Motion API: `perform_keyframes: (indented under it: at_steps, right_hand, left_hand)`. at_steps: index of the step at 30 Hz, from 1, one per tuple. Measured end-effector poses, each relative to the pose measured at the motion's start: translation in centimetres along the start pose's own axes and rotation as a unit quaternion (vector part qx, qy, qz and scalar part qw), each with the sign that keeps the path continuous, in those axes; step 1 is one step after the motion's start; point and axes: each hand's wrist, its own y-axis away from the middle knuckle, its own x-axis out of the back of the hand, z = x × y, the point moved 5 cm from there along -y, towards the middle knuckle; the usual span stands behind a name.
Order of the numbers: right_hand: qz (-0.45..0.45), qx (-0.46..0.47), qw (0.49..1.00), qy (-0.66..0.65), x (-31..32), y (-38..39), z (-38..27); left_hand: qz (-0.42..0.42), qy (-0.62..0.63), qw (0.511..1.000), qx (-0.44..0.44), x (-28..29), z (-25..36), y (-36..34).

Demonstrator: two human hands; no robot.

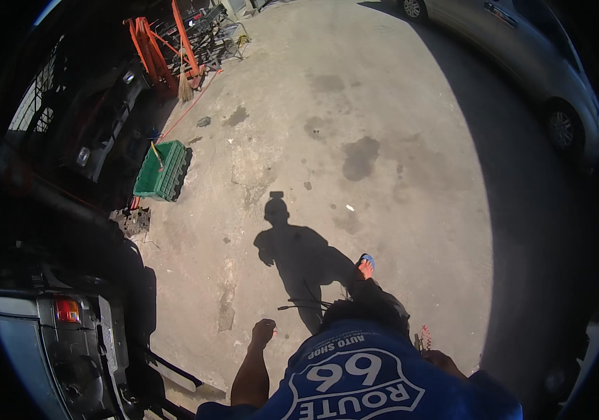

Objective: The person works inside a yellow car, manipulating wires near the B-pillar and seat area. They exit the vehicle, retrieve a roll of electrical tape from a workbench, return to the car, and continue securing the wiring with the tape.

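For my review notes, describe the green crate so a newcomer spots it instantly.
On the sunlit concrete floor, follow the left side up toward the orange metal frame. Short of it stands the ribbed, open-topped green crate, whose colour sets it apart from that frame.

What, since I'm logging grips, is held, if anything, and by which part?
The curled left hand shows nothing held. Whether the right hand grips the thin red coiled cord beside it cannot be told.

from over here i see my left forearm (249,374) angled forward, its left hand (264,330) out beside the torso (355,371), fingers seemingly curled. my right hand (442,362) sits close by the torso's right side, too shadowed for me to read its grip. one foot (366,269) shows ahead.
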Motion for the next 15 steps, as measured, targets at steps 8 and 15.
perform_keyframes:
  at_steps: [8,15]
  right_hand:
    - [-0.013,0.081,0.979,0.187,-0.2,-10.0,-38.2]
    - [0.048,0.21,0.912,0.348,-5.6,-14.0,-64.8]
  left_hand:
    - [-0.164,0.002,0.977,0.133,-0.1,4.0,-6.8]
    - [-0.236,-0.025,0.96,0.149,6.4,19.6,-26.0]
